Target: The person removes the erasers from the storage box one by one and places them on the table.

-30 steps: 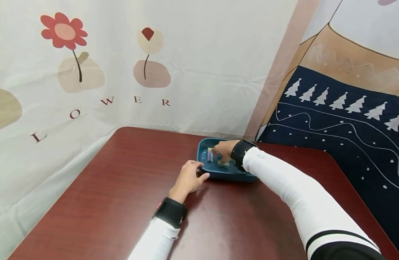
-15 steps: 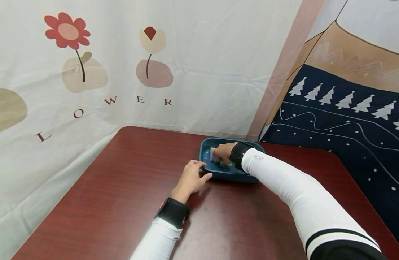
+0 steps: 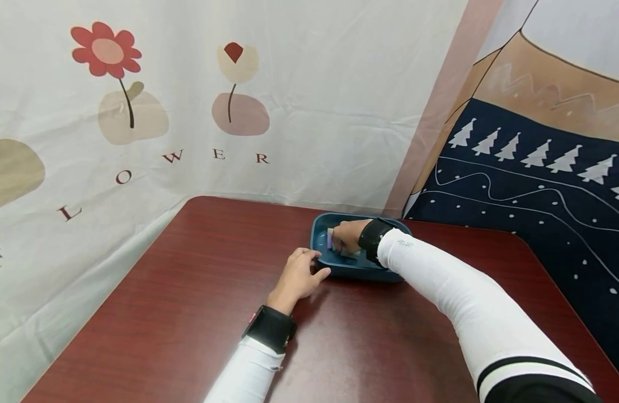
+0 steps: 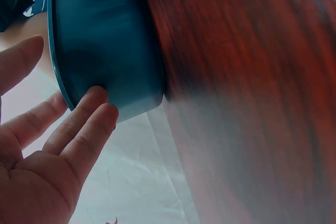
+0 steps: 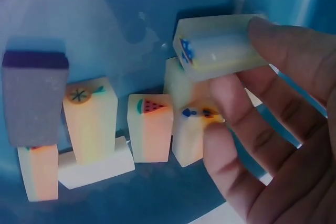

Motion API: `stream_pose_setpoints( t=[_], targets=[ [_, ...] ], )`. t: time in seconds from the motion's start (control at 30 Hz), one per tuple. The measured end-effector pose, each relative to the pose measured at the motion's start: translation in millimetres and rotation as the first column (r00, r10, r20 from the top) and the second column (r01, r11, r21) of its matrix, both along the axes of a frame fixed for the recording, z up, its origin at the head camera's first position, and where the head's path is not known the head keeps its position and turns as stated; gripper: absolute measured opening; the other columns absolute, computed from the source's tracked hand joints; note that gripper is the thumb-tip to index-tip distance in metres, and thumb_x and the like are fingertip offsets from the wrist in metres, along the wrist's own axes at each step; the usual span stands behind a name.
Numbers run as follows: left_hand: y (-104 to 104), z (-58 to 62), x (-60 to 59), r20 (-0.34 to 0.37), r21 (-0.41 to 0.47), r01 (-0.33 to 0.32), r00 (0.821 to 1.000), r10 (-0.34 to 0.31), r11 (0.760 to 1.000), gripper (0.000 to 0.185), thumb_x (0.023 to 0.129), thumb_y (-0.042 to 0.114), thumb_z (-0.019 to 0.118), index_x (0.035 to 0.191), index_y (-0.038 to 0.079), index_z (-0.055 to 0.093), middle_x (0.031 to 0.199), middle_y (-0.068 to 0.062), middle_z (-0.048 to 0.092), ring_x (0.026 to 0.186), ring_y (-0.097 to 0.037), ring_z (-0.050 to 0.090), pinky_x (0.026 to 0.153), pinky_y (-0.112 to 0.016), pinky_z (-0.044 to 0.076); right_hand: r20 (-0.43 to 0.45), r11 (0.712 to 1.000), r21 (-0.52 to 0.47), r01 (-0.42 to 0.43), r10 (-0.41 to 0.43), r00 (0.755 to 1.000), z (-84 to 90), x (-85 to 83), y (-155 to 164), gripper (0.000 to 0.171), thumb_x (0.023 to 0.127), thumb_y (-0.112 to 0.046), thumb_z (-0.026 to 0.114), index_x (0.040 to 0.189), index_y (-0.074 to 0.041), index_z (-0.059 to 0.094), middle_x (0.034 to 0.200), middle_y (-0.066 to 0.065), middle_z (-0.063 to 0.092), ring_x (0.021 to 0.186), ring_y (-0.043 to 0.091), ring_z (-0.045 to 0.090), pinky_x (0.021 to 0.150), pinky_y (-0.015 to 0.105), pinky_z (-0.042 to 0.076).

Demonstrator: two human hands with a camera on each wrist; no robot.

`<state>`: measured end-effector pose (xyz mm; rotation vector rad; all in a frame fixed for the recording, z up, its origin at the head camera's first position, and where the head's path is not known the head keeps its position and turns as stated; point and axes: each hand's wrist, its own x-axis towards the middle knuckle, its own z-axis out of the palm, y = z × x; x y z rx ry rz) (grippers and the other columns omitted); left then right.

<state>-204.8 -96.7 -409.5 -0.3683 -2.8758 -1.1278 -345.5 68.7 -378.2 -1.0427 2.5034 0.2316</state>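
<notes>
A teal tray (image 3: 355, 272) sits near the table's far edge. My right hand (image 3: 343, 238) reaches into it and pinches a pale yellow tile (image 5: 220, 45) with a blue mark between thumb and fingers, raised over the other tiles. On the tray floor (image 5: 157, 3) lie several tiles: a watermelon tile (image 5: 149, 132), an orange-slice tile (image 5: 89, 116), a purple tile (image 5: 34, 95) and a plain white tile (image 5: 94, 166). My left hand (image 3: 299, 273) rests at the tray's near left corner. Its fingertips (image 4: 97, 106) touch the outer wall (image 4: 105, 35).
The dark red table (image 3: 198, 291) is bounded by a white flower-print cloth (image 3: 188, 112) behind and to the left. A navy cloth with white trees (image 3: 531, 184) hangs on the right. The tray stands close to the back corner.
My right hand has shifted slightly deeper inside the tray. My left hand has stayed at the tray's corner.
</notes>
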Motion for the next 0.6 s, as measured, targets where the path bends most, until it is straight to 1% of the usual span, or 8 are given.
stream_pose_setpoints(
  t=[0.17, 0.23, 0.3, 0.37, 0.47, 0.6],
  targets=[
    [-0.5, -0.7, 0.8, 0.008, 0.007, -0.004, 1.000, 0.004, 1.000, 0.044, 0.092, 0.029, 0.068, 0.127, 0.003, 0.061, 0.128, -0.018, 0.050, 0.106, -0.025, 0.059, 0.088, -0.039, 0.051, 0.009, 0.996, -0.083, -0.035, 0.036, 0.999, 5.9, 2.5, 2.9, 0.017, 0.092, -0.001, 0.060, 0.093, -0.016, 0.068, 0.080, -0.003, 0.059, 0.065, 0.011, 0.053, 0.061, 0.027, 0.047],
    [-1.0, -1.2, 0.8, 0.013, 0.009, -0.005, 1.000, 0.005, 1.000, 0.044, 0.092, 0.029, 0.068, 0.127, 0.003, 0.060, 0.128, -0.018, 0.050, 0.107, -0.025, 0.059, 0.089, -0.039, 0.050, 0.011, 0.991, -0.122, -0.054, 0.056, 0.998, 8.6, 3.3, 4.5, 0.018, 0.092, -0.001, 0.057, 0.095, -0.014, 0.069, 0.079, -0.003, 0.059, 0.063, 0.012, 0.053, 0.060, 0.027, 0.046],
    [-1.5, -2.0, 0.4, 0.013, 0.008, -0.007, 1.000, 0.007, 1.000, 0.045, 0.092, 0.029, 0.068, 0.128, 0.003, 0.060, 0.128, -0.017, 0.050, 0.107, -0.025, 0.059, 0.089, -0.039, 0.050, 0.008, 0.984, -0.161, -0.079, 0.081, 0.997, 11.2, 4.2, 6.3, 0.018, 0.091, -0.001, 0.058, 0.098, -0.011, 0.070, 0.081, -0.002, 0.061, 0.066, 0.012, 0.055, 0.063, 0.028, 0.048],
    [-1.8, -2.3, 0.3, 0.012, 0.006, -0.012, 1.000, 0.012, 1.000, 0.045, 0.092, 0.029, 0.068, 0.128, 0.003, 0.060, 0.128, -0.017, 0.050, 0.107, -0.025, 0.059, 0.089, -0.039, 0.050, 0.005, 0.975, -0.201, -0.090, 0.093, 0.996, 13.9, 5.8, 8.7, 0.018, 0.091, -0.002, 0.060, 0.103, -0.009, 0.071, 0.087, -0.001, 0.063, 0.072, 0.012, 0.058, 0.068, 0.029, 0.051],
    [-1.6, -2.3, 0.4, 0.008, -0.003, -0.016, 1.000, 0.016, 1.000, 0.045, 0.092, 0.029, 0.068, 0.127, 0.004, 0.060, 0.129, -0.017, 0.050, 0.107, -0.025, 0.059, 0.089, -0.039, 0.050, 0.011, 0.960, -0.268, -0.085, 0.092, 0.996, 19.2, 9.4, 12.8, 0.018, 0.090, -0.004, 0.064, 0.106, -0.007, 0.071, 0.094, 0.000, 0.065, 0.082, 0.013, 0.061, 0.075, 0.031, 0.053],
    [-0.6, -1.3, 0.1, 0.005, -0.005, -0.010, 1.000, 0.010, 1.000, 0.045, 0.092, 0.029, 0.068, 0.128, 0.003, 0.060, 0.128, -0.017, 0.050, 0.107, -0.026, 0.059, 0.088, -0.039, 0.050, 0.023, 0.927, -0.370, -0.063, 0.077, 0.997, 28.6, 17.1, 20.4, 0.019, 0.089, -0.005, 0.067, 0.108, -0.004, 0.070, 0.091, 0.001, 0.064, 0.079, 0.013, 0.060, 0.074, 0.032, 0.052]
  ],
)
